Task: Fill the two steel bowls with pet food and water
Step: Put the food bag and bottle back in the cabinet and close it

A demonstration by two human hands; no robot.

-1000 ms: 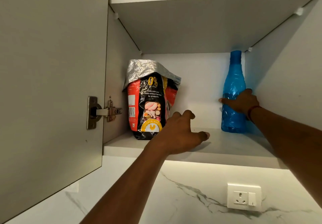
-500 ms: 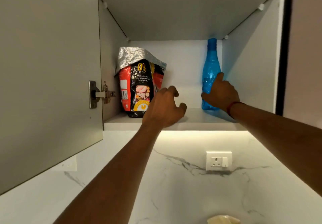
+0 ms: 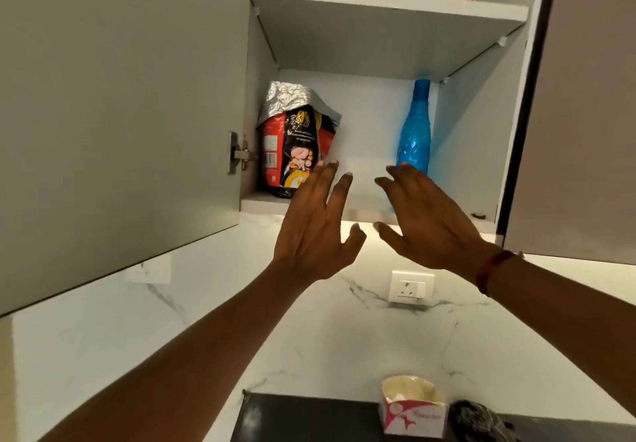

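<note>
Your left hand (image 3: pixel 316 231) and right hand (image 3: pixel 423 221) are both raised before the open cabinet, fingers spread and straight, gripping nothing. The left fingertips overlap the lower corner of the pet food bag (image 3: pixel 296 145) in this view; I cannot tell whether they touch it. That bag stands at the left end of the lower shelf (image 3: pixel 261 202), its foil top folded over. The blue water bottle (image 3: pixel 414 132) stands upright at the right end, well apart from the bag. The steel bowls are out of view.

The bag's top looks only folded, so tipping it as you draw it off the high shelf could spill food. The bottle is tall and narrow, and a stray finger could topple it.

The open cabinet door (image 3: pixel 120 114) hangs close beside the bag and crowds its way out. Below, a small open carton (image 3: pixel 413 414) and a dark crumpled thing (image 3: pixel 481 421) sit on the dark counter (image 3: pixel 303 417), roughly under the bottle's path down. A wall socket (image 3: pixel 411 286) sits on the marble backsplash.
</note>
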